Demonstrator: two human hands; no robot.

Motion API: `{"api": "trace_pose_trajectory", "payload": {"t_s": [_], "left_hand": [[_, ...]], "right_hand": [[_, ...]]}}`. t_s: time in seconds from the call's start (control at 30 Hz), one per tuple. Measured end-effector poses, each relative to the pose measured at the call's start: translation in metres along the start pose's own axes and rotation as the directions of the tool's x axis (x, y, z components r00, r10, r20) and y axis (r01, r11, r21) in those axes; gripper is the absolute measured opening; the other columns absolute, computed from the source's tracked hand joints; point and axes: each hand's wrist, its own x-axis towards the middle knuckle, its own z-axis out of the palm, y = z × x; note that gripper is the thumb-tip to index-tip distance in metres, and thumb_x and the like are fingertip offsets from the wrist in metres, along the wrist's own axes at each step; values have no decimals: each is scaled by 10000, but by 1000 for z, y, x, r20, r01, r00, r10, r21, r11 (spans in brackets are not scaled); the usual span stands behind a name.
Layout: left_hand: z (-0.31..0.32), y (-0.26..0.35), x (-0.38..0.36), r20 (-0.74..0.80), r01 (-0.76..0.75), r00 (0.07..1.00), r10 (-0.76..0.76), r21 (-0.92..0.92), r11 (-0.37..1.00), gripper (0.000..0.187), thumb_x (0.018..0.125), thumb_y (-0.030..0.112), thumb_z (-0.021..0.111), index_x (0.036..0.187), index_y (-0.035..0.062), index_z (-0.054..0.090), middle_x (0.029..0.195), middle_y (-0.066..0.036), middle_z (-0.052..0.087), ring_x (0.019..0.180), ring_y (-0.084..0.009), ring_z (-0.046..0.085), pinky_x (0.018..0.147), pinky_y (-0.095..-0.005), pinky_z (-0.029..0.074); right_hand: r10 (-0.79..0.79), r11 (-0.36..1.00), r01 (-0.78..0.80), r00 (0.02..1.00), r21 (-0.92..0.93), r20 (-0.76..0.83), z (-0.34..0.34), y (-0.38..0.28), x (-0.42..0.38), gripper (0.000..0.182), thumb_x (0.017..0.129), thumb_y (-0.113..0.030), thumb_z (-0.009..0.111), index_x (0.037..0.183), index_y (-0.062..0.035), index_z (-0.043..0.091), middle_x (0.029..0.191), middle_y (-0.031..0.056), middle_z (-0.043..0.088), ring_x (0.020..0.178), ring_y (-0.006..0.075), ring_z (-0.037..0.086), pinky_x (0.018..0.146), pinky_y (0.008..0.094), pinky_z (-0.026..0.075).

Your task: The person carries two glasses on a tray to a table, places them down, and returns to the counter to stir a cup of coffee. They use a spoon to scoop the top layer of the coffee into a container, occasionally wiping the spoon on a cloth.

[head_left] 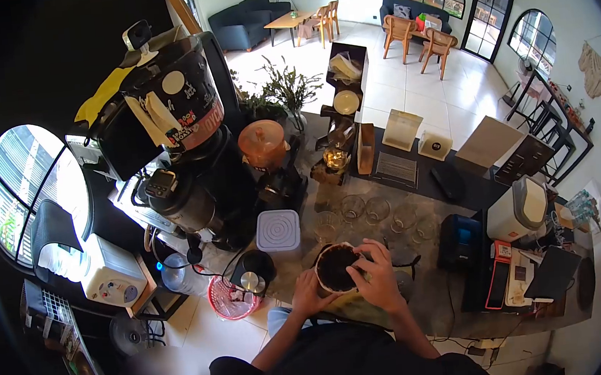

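A round filter with dark coffee grounds (pixel 337 268) is between my two hands near the counter's front edge. My left hand (pixel 313 294) holds its lower left side, fingers closed at the rim. My right hand (pixel 375 274) is over its right side, with thumb and fingertips bent at the rim and grounds; whether they pinch anything is too small to tell. Just beyond stand several clear glasses (pixel 377 210). A square container with a pale lid (pixel 278 231) is to the left of the filter.
The counter (pixel 423 284) bears a black grinder with an orange hopper (pixel 262 145), a plant in a vase (pixel 292 88), a black card terminal (pixel 460 239) and a white dispenser (pixel 518 210). A pink basket (pixel 233 298) is below left. Cables hang at the front edge.
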Motion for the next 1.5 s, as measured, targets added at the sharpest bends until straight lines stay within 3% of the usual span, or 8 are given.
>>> {"api": "trace_pose_trajectory", "payload": {"t_s": [0.27, 0.33, 0.53, 0.6, 0.73, 0.83, 0.97, 1.5], "left_hand": [[11, -20, -6, 111, 41, 993, -36, -49, 998, 878, 759, 497, 880, 1382, -18, 538, 1331, -198, 595, 1279, -403, 537, 1073, -513, 420], [18, -27, -5, 22, 2, 1000, 1, -157, 988, 887, 755, 511, 877, 1378, -22, 538, 1359, -222, 584, 1302, -414, 532, 1096, -520, 416], [11, -37, 7, 201, 28, 979, 15, -209, 978, 926, 743, 538, 878, 1388, -25, 523, 1375, -258, 566, 1301, -427, 534, 1090, -541, 425], [11, -44, 8, 223, -32, 972, 68, -159, 987, 943, 747, 550, 870, 1407, -15, 505, 1369, -243, 569, 1290, -428, 536, 1073, -542, 434], [5, -34, 11, 212, -58, 973, 95, -174, 983, 933, 762, 528, 867, 1433, 9, 478, 1361, -199, 582, 1271, -425, 539, 1051, -533, 434], [-6, -31, 15, 172, -71, 978, 114, -241, 968, 877, 794, 450, 863, 1447, 7, 480, 1364, -196, 580, 1287, -416, 527, 1061, -532, 423], [2, -43, 8, 168, -94, 977, 134, -226, 970, 907, 803, 465, 852, 1469, -16, 468, 1390, -218, 571, 1318, -415, 511, 1084, -538, 410], [8, -49, 7, 146, -99, 978, 145, -286, 953, 926, 792, 485, 859, 1454, -40, 480, 1398, -225, 565, 1303, -413, 523, 1083, -532, 420]], "right_hand": [[38, 997, -40, 999, -70, -29, 2, -16, 0, 103, 836, -90, 807, 870, -18, 742, 1219, 130, 658, 1337, 387, 526, 1106, 498, 414], [68, 993, -77, 993, -94, -92, 10, -16, -4, 111, 831, -94, 811, 870, -17, 742, 1218, 134, 659, 1331, 391, 530, 1104, 499, 419], [206, 952, -250, 951, -179, -233, 37, -38, -14, 143, 817, -113, 823, 883, -16, 741, 1222, 143, 658, 1323, 403, 537, 1098, 503, 428], [252, 930, -307, 934, -204, -255, 46, -49, -13, 148, 818, -117, 822, 886, -15, 739, 1224, 143, 657, 1325, 404, 535, 1100, 504, 426], [308, 865, -405, 895, -297, -321, 57, -72, -17, 159, 823, -148, 815, 917, -36, 752, 1223, 145, 654, 1337, 402, 525, 1119, 507, 404], [333, 855, -450, 857, -258, -393, 66, -81, -25, 134, 835, -118, 806, 908, -25, 743, 1230, 151, 644, 1332, 410, 525, 1097, 514, 416], [375, 808, -527, 804, -262, -461, 77, -90, -32, 131, 836, -125, 803, 910, -34, 743, 1222, 146, 639, 1326, 409, 527, 1094, 518, 416], [338, 835, -483, 827, -262, -449, 86, -90, -24, 153, 813, -128, 819, 891, -28, 733, 1188, 137, 653, 1298, 402, 543, 1094, 506, 416]]}}
